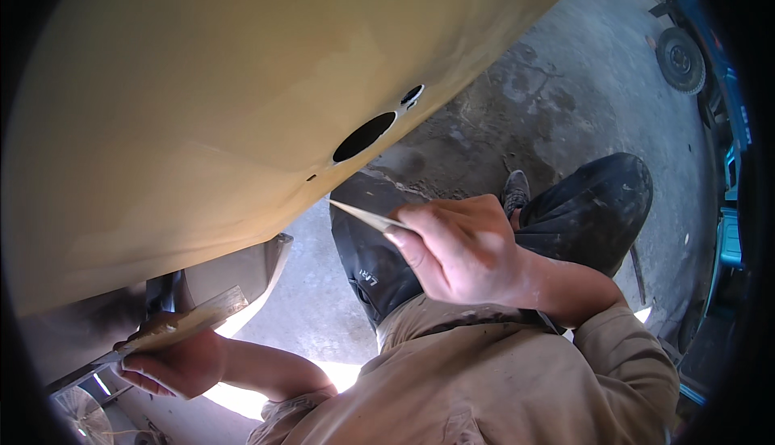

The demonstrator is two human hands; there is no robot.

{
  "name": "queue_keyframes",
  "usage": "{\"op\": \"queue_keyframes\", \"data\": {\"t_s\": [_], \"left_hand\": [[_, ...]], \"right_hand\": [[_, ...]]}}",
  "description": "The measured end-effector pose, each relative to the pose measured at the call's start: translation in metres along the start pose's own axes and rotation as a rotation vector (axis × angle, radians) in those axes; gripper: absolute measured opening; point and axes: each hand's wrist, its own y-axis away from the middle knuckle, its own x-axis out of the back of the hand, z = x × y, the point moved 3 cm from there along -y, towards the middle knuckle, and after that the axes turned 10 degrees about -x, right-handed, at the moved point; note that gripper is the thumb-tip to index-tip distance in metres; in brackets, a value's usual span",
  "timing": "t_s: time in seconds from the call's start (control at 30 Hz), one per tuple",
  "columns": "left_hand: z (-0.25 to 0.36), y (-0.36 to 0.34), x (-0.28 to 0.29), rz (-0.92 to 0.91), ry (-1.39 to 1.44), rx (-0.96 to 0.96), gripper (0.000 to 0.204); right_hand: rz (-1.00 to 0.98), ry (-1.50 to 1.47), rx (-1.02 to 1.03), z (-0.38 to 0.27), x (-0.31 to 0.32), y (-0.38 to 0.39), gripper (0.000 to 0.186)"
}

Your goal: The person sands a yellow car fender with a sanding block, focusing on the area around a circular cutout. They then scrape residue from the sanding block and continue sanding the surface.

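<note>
Spreader (367, 218), thin, pale: pinched in the right hand (462, 243), tip just beside the lower edge of a tan panel (186, 122), contact unclear. Board (187, 325), flat, smeared: gripped by the left hand (184, 366), at lower left. Dark oval openings (364, 137): two, unequal, in the panel.

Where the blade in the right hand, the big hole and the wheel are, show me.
Blade (370, 217): head view, middle of its exposed length.
Big hole (364, 137): head view, middle of its dark opening.
Wheel (680, 60): head view, its hub.
</note>
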Motion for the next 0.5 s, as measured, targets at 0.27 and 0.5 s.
{"op": "queue_keyframes", "data": {"t_s": [0.27, 0.5], "left_hand": [[-0.004, -0.006, 0.015, -0.134, 0.109, 0.04, 0.024], [0.003, 0.001, -0.003, -0.127, -0.123, -0.079, 0.028]], "right_hand": [[0.008, 0.059, 0.002, -0.016, 0.007, -0.021, 0.012], [-0.028, 0.031, -0.01, -0.016, 0.009, -0.022, 0.013]]}}
